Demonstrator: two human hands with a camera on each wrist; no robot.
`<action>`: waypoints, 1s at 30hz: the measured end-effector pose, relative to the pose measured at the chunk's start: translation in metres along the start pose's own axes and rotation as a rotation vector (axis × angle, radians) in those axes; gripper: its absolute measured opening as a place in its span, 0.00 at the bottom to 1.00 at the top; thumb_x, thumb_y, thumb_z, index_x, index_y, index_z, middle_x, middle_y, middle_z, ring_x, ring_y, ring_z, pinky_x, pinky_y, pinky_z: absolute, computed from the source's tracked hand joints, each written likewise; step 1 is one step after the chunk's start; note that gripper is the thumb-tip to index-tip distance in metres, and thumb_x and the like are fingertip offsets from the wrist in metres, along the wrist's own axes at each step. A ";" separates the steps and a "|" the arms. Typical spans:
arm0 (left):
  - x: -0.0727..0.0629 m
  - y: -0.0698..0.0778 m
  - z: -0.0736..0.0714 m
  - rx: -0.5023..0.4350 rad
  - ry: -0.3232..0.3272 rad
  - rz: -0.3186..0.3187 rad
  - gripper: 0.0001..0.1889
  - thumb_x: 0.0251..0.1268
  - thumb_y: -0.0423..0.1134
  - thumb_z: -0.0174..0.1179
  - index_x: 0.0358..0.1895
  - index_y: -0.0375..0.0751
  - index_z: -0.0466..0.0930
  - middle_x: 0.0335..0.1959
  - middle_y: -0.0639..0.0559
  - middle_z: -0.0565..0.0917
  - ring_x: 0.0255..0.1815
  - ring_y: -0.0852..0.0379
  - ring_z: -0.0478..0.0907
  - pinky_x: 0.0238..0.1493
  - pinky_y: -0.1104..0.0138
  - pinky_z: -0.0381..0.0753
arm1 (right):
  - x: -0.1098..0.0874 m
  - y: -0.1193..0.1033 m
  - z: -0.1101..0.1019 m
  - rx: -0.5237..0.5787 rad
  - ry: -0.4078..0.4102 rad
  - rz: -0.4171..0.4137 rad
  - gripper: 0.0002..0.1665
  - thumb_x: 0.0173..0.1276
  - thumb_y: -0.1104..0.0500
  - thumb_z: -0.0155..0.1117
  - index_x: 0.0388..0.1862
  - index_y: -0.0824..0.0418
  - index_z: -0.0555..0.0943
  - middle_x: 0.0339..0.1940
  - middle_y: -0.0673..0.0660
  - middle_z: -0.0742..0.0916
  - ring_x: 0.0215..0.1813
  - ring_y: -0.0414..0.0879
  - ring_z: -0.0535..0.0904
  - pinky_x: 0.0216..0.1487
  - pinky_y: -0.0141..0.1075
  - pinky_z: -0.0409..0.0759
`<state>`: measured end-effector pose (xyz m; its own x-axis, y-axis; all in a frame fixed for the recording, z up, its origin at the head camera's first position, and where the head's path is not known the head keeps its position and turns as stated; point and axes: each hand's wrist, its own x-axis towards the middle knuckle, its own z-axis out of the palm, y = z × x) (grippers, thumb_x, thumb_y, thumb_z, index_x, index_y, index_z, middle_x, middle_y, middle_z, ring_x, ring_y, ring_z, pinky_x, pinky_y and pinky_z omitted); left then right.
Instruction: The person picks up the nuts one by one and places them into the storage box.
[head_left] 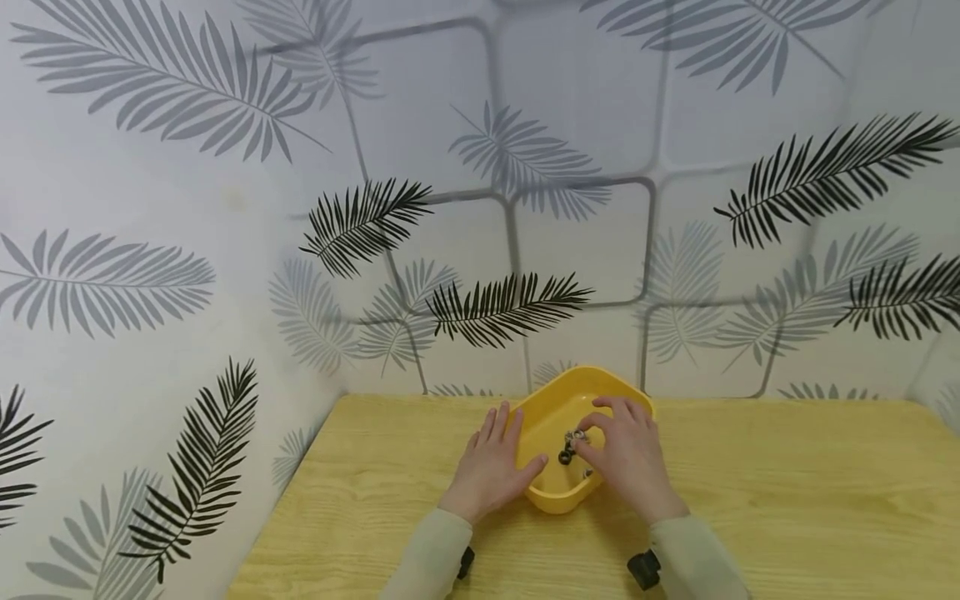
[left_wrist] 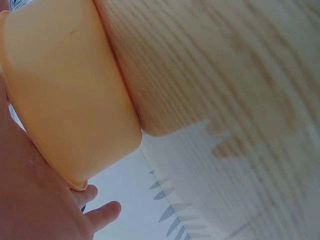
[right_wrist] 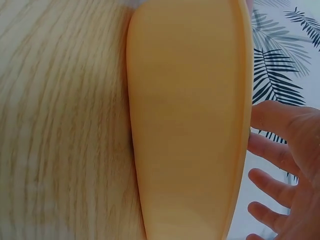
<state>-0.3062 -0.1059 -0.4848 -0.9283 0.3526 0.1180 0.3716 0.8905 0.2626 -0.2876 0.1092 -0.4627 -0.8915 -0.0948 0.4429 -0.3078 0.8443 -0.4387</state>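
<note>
A yellow plastic tub (head_left: 553, 500) stands on the wooden table, with a few small metal nuts (head_left: 565, 457) in its bottom. My left hand (head_left: 491, 467) rests against the tub's left rim, its fingers extended and the thumb reaching over the edge. My right hand (head_left: 632, 454) is over the right side of the tub and pinches at a nut (head_left: 578, 435) between thumb and index finger. In the right wrist view, the tub's wall (right_wrist: 190, 120) hides the fingertips of that hand. The left wrist view shows the tub's outer side (left_wrist: 75, 85) beside the left hand.
The light wooden table (head_left: 795, 483) extends to both sides of the tub. Behind it rises a pale wall covering (head_left: 585, 342) with grey and black leaf patterns. Another small metal piece (head_left: 588, 472) lies near the tub's front right wall.
</note>
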 end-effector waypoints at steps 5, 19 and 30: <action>-0.001 0.000 -0.004 0.011 -0.003 -0.002 0.43 0.71 0.67 0.44 0.80 0.45 0.49 0.80 0.44 0.47 0.79 0.45 0.43 0.71 0.44 0.55 | 0.002 -0.001 0.004 -0.001 -0.007 -0.005 0.11 0.58 0.52 0.76 0.35 0.57 0.87 0.59 0.61 0.79 0.64 0.66 0.67 0.62 0.65 0.60; 0.000 0.002 -0.007 0.013 0.002 0.012 0.44 0.71 0.69 0.40 0.80 0.45 0.49 0.80 0.44 0.46 0.79 0.45 0.43 0.70 0.45 0.57 | 0.010 -0.002 0.010 -0.028 -0.033 -0.033 0.09 0.59 0.53 0.76 0.34 0.55 0.87 0.59 0.60 0.79 0.65 0.64 0.66 0.66 0.61 0.58; -0.001 0.000 -0.003 0.014 -0.004 0.002 0.43 0.71 0.68 0.42 0.80 0.45 0.49 0.80 0.44 0.47 0.79 0.45 0.42 0.70 0.45 0.57 | 0.015 -0.006 0.021 -0.065 -0.135 -0.052 0.06 0.59 0.51 0.75 0.30 0.51 0.86 0.58 0.60 0.80 0.67 0.64 0.65 0.66 0.62 0.57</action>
<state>-0.3054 -0.1071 -0.4816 -0.9277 0.3554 0.1145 0.3731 0.8936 0.2494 -0.3065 0.0914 -0.4699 -0.9130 -0.2054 0.3524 -0.3362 0.8683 -0.3648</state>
